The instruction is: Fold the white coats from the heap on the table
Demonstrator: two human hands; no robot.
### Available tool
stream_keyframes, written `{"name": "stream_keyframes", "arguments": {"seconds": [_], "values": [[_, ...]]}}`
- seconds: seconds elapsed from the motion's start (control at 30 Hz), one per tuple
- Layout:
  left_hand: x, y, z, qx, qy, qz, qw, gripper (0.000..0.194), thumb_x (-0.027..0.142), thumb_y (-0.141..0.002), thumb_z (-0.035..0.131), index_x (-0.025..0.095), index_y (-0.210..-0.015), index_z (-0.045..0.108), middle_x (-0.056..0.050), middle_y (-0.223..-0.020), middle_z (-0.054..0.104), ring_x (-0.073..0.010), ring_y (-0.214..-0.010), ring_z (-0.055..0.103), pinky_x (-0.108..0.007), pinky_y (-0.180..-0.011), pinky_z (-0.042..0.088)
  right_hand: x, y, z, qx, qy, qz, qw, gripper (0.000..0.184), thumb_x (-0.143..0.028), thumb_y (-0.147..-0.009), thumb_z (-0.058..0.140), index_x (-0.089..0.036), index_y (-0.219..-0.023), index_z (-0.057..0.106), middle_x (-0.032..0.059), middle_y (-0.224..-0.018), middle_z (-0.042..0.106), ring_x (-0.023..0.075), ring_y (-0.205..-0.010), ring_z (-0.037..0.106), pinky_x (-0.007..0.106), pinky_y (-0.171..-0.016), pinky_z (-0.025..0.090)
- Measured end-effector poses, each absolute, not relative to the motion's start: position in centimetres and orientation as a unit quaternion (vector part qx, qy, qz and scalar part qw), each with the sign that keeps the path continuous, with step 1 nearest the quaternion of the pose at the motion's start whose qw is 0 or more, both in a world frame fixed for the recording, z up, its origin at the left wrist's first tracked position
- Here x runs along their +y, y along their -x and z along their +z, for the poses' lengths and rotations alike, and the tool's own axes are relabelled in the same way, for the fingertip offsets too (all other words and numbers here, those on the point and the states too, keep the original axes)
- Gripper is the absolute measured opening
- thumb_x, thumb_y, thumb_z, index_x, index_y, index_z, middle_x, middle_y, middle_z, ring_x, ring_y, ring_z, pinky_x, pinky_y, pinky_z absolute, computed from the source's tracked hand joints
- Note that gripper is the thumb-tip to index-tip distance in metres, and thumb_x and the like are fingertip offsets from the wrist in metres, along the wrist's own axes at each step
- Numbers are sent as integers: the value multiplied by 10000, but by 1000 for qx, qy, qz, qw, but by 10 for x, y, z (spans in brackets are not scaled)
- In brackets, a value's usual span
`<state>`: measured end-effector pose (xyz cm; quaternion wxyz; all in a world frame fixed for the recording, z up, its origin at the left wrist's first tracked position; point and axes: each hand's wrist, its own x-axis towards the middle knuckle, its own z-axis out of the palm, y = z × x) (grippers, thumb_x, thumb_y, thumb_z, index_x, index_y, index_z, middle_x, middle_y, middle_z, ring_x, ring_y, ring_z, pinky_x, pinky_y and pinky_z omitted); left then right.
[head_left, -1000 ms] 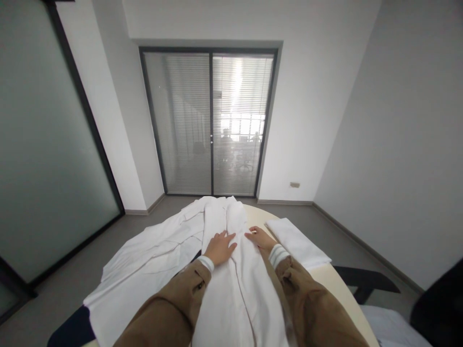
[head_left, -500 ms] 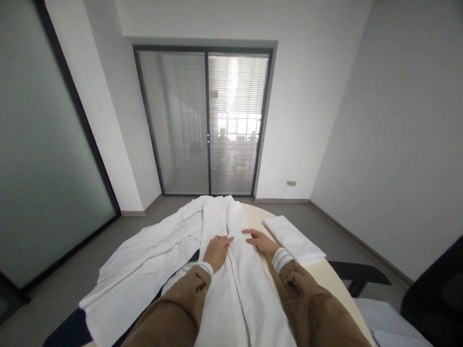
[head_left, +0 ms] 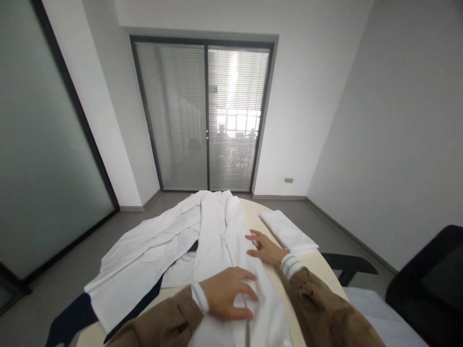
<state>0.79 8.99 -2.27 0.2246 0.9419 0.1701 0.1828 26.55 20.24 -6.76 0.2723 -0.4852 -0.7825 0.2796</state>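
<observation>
A white garment [head_left: 217, 226] lies folded lengthwise down the middle of a pale round table [head_left: 321, 272]. My left hand [head_left: 227, 298] rests on its near part, fingers spread and open, palm down. My right hand [head_left: 263, 246] lies flat on the cloth's right edge a little farther away, fingers stretched out. Both arms wear brown sleeves with striped white cuffs. A second white garment [head_left: 144, 250] is spread out to the left, partly under the first.
A folded white cloth [head_left: 287, 230] lies at the table's far right. Dark chairs [head_left: 427, 294] stand right of the table and another dark shape [head_left: 68, 323] at the lower left. A glass door with blinds [head_left: 206, 115] faces me; frosted glass panels line the left wall.
My left hand has slid back toward me along the garment. My right hand has shifted slightly right and nearer. The camera has tipped down a little.
</observation>
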Motion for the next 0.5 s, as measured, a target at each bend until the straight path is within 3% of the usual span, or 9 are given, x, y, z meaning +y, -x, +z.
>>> {"name": "stream_keyframes", "arguments": {"seconds": [0.13, 0.23, 0.37, 0.43, 0.5], "values": [[48, -28, -20, 100, -961, 166, 197, 511, 571, -763, 720, 235, -1142, 653, -83, -1379, 561, -270, -1217, 535, -408, -1082, 358, 180, -264, -73, -784, 506, 235, 274, 612, -537, -741, 728, -307, -1299, 629, 138, -1417, 527, 346, -1321, 436, 526, -1114, 272], [31, -45, -26, 117, -969, 138, 170, 451, 557, -800, 692, 185, -1051, 646, -96, -1280, 631, -282, -1169, 557, -413, -1035, 395, 171, -261, -77, -784, 505, 207, 296, 551, -514, -790, 683, -293, -1293, 636, 131, -1381, 562, 326, -1298, 457, 511, -1110, 284], [21, -55, -31, 136, -969, 121, 168, 238, 390, -837, 696, 169, -866, 615, -77, -936, 719, -224, -998, 636, -316, -935, 457, 169, -261, -83, -775, 491, 203, 341, 473, -460, -798, 679, -255, -1224, 681, 119, -1270, 633, 303, -1220, 511, 479, -1087, 336], [20, -54, -30, 119, -968, 124, 181, 78, 232, -838, 661, 181, -857, 605, -46, -890, 722, -186, -927, 657, -271, -886, 470, 169, -261, -83, -772, 484, 202, 359, 430, -426, -807, 667, -238, -1193, 693, 109, -1190, 663, 291, -1160, 541, 460, -1058, 374], [20, -50, -27, 97, -966, 127, 205, 74, 161, -813, 628, 195, -875, 608, -21, -917, 733, -161, -886, 670, -248, -864, 473, 169, -261, -82, -768, 484, 200, 369, 394, -391, -827, 638, -224, -1180, 690, 98, -1097, 678, 269, -1055, 580, 431, -994, 428]]}}
